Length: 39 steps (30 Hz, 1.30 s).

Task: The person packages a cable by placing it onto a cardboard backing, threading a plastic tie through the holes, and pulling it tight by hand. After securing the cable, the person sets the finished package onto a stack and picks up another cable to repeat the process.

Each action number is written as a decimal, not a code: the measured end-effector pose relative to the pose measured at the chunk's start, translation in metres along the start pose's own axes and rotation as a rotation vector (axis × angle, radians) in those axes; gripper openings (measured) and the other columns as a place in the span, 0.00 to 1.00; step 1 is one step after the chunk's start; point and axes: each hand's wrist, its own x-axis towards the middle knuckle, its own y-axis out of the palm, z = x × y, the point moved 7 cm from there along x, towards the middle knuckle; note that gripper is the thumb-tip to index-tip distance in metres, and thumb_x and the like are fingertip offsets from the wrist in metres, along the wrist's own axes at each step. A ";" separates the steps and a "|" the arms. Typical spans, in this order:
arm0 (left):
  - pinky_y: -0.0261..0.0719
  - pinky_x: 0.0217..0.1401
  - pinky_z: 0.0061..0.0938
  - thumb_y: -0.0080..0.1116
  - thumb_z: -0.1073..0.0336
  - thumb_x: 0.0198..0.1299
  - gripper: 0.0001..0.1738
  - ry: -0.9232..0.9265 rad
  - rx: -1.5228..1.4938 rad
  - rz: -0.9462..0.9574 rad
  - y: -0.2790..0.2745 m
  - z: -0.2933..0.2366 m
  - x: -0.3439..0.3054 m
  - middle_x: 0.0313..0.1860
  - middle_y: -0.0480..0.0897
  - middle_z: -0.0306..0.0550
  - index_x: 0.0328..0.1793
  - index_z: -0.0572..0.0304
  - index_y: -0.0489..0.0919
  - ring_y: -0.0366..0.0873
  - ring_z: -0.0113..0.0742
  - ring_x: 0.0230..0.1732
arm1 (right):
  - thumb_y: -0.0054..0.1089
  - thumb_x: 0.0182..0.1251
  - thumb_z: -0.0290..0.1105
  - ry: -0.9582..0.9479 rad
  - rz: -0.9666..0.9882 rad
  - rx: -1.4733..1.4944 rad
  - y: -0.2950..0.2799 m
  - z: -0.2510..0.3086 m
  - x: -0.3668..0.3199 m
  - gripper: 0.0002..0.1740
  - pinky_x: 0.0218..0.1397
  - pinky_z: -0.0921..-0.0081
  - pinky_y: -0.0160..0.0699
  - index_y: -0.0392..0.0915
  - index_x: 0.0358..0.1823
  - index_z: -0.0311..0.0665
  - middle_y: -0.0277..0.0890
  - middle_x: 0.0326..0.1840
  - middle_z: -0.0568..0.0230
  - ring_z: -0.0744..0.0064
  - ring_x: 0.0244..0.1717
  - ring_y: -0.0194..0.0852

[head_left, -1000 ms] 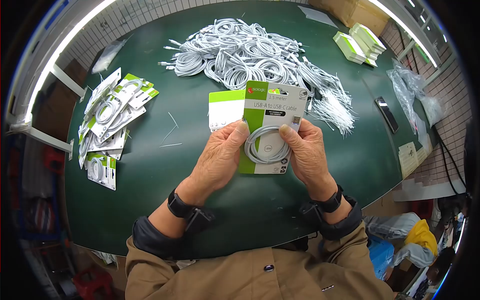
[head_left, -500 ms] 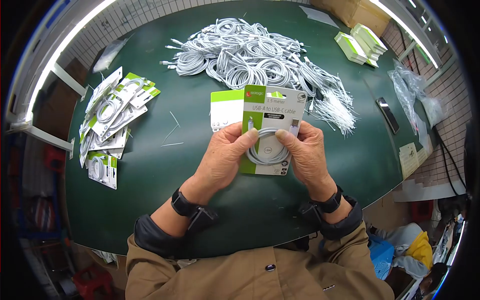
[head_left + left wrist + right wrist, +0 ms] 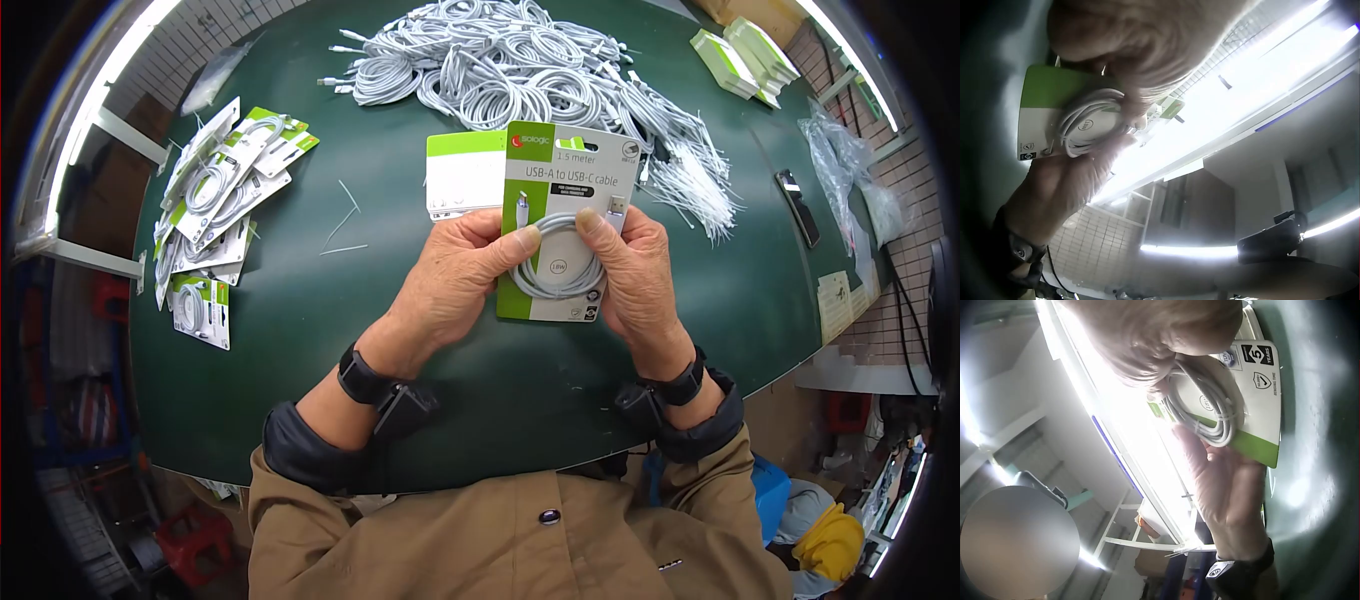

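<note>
A green-and-white cable card (image 3: 530, 290) is held up in front of the body, printed "USB-A to USB-C cable". On its face lies a coiled white cable (image 3: 550, 290). The left hand (image 3: 445, 270) grips the card's left side, its thumb pressing on the upper left of the coil. From the other side the right hand (image 3: 640, 270) pinches it, thumb on the coil's upper right. The fingers behind the card are mostly hidden. In the right wrist view, a thin tie binds the cable coil (image 3: 1219, 425). Just behind the held card, more blank-faced cards (image 3: 463, 175) lie on the table.
A large heap of coiled white cables (image 3: 480, 60) covers the table's far side, with loose white ties (image 3: 690, 185) at its right. Carded cables (image 3: 215, 190) are piled at left. Stacked cards (image 3: 740, 65), a phone (image 3: 797, 208) and plastic bags (image 3: 850, 170) lie at right.
The left thumb has moved from the card's left edge onto the coil. The right thumb stays on the coil. The head view has shifted, so the table sits higher in the picture.
</note>
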 end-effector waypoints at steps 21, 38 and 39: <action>0.84 0.64 0.40 0.76 0.69 0.44 0.24 0.919 1.861 0.163 0.077 -0.049 -0.039 0.52 0.85 0.35 0.53 0.49 0.89 0.79 0.44 0.65 | 0.68 0.80 0.36 0.063 -0.006 0.140 -0.010 -0.001 0.008 0.18 0.50 0.73 0.94 0.81 0.58 0.27 0.88 0.52 0.55 0.72 0.47 0.89; 0.77 0.40 0.35 0.69 0.67 0.52 0.09 0.820 1.856 0.411 0.076 -0.032 -0.031 0.36 0.78 0.35 0.39 0.50 0.80 0.79 0.37 0.42 | 0.71 0.76 0.32 0.114 0.052 -0.015 -0.001 -0.008 0.003 0.18 0.43 0.75 0.94 0.83 0.56 0.22 0.90 0.48 0.52 0.73 0.40 0.90; 0.78 0.41 0.34 0.69 0.67 0.52 0.10 0.813 1.850 0.417 0.075 -0.031 -0.030 0.37 0.79 0.35 0.39 0.51 0.80 0.80 0.37 0.43 | 0.71 0.76 0.32 0.098 0.055 -0.045 -0.002 -0.008 0.004 0.18 0.43 0.75 0.93 0.83 0.56 0.22 0.90 0.47 0.52 0.74 0.40 0.90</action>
